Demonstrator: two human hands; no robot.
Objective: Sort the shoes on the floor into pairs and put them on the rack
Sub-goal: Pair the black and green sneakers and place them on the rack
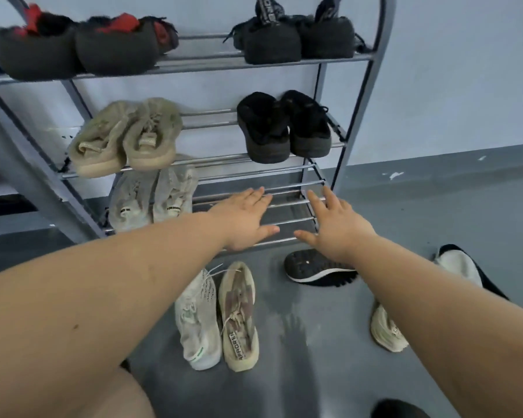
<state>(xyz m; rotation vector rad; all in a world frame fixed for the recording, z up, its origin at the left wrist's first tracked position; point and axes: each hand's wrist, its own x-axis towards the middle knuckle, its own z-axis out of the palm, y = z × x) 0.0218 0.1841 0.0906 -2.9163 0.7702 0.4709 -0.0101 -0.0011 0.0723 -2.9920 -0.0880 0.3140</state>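
My left hand (245, 220) and my right hand (334, 224) stretch forward with straight fingers over the bare right half of the rack's bottom shelf (287, 220); neither holds anything. On the floor below lie a white sneaker (198, 322) and a beige sneaker (239, 319) side by side. A black shoe (310, 267) lies sole up under my right wrist. A cream sneaker (385, 330) and a black-and-white shoe (462, 267) lie to the right, partly hidden by my right arm.
The metal rack (361, 95) stands against a pale wall. It holds black-and-red slippers (73, 45), black fuzzy shoes (296, 39), beige sneakers (127, 138), black sandals (284, 128) and grey-white sneakers (153, 199). A dark shoe (399, 410) shows at the bottom edge.
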